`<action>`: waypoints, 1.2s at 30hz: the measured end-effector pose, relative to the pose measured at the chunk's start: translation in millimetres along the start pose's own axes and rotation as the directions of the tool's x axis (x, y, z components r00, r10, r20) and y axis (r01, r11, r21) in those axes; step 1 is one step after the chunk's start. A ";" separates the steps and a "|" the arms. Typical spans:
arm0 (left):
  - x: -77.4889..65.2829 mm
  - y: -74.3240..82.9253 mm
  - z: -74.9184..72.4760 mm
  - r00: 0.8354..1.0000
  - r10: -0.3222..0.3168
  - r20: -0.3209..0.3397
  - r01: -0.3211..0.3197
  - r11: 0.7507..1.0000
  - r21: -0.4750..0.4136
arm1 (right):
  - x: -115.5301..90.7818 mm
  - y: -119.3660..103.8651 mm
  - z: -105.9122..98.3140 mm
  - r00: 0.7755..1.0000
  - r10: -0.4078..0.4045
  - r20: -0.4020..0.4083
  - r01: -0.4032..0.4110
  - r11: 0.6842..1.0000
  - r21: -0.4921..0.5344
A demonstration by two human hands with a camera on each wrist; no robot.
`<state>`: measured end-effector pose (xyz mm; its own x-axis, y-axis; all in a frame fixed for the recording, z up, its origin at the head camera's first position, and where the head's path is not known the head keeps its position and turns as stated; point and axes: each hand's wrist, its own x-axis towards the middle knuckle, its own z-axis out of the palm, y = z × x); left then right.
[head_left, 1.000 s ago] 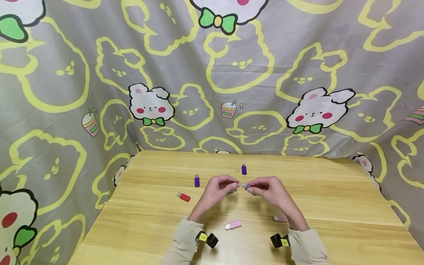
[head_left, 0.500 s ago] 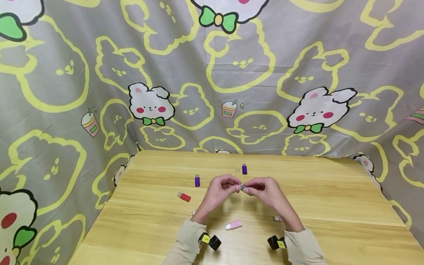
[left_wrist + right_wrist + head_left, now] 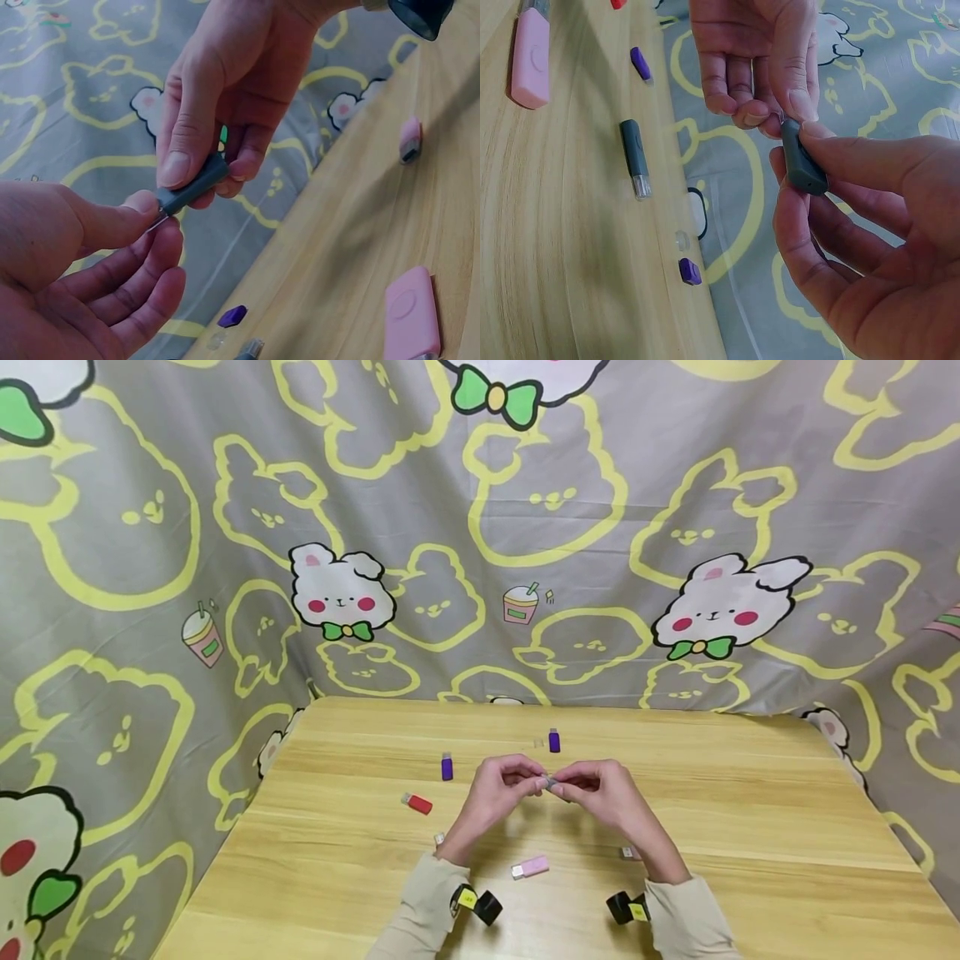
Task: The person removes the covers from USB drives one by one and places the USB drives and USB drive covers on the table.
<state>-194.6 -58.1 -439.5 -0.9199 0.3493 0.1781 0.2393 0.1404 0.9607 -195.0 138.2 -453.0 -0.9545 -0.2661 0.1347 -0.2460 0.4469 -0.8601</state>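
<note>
One dark USB stick (image 3: pixel 802 161) is pinched above the desk (image 3: pixel 750 793) by the left hand (image 3: pixel 501 789) at its connector end and the right hand (image 3: pixel 603 793) at its body. A second dark stick (image 3: pixel 634 150) lies beneath them. Beyond the hands sits a purple stick (image 3: pixel 554 742); leftward, another purple stick (image 3: pixel 447 768) and a red stick (image 3: pixel 420 805). Nearer lies a pink stick (image 3: pixel 535 865); in the head view the right forearm (image 3: pixel 654 842) partly hides a second pink stick (image 3: pixel 410 130).

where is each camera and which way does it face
Head: head-worn, facing forward and down at the table; left hand, right hand and sleeves show.
Left wrist: worn there, facing the held dark USB stick; both hands show.
Right wrist: worn there, facing the same stick; both hands show.
Wrist views share that stick and the printed cloth.
</note>
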 end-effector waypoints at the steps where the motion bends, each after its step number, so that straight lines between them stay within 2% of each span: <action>1: 0.0 0.4 -0.3 1.000 -0.001 0.000 0.001 1.000 0.003 | 0.0 -0.1 -0.1 1.000 0.000 0.002 0.000 1.000 0.000; 10: -0.5 1.1 -2.0 1.000 -0.011 -0.007 0.011 1.000 0.018 | 0.2 -0.3 -0.4 1.000 -0.016 0.024 0.016 1.000 0.003; 15: 0.4 0.1 -3.1 0.999 -0.025 -0.025 0.025 1.000 -0.010 | 0.5 -2.1 0.3 1.000 0.001 0.013 -0.001 1.000 0.000; 18: 1.1 1.0 -9.0 0.996 -0.021 -0.091 0.018 0.999 -0.035 | 0.0 -1.9 -0.7 1.000 0.026 -0.011 -0.026 0.999 -0.021; 22: 0.3 1.2 -27.0 0.984 -0.007 -0.180 -0.003 0.999 -0.054 | -2.3 3.5 -8.8 0.998 0.052 -0.035 -0.054 0.998 -0.034; 25: -0.6 -0.1 -36.4 0.984 -0.011 -0.176 -0.001 0.998 -0.069 | -3.1 6.8 -14.6 0.998 0.062 -0.034 -0.063 0.998 -0.020; 30: 1.1 -1.5 -37.0 0.989 -0.016 -0.149 0.004 0.997 -0.079 | -1.6 9.9 -15.3 0.995 0.090 -0.037 -0.090 0.996 0.009; 33: 1.6 -2.6 -38.2 0.989 -0.024 -0.146 0.012 0.996 -0.083 | 2.1 17.1 -16.0 0.991 0.124 -0.048 -0.121 0.991 0.047; 36: 1.1 -4.6 -39.8 0.989 -0.029 -0.147 0.017 0.997 -0.081 | 10.1 31.2 -19.4 0.979 0.192 -0.068 -0.187 0.980 0.072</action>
<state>-209.1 -95.2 -435.3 -0.9621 0.2051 0.1794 0.1975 0.0710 0.9777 -215.6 166.1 -469.0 -0.9932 -0.1164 0.0006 -0.0505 0.4264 -0.9031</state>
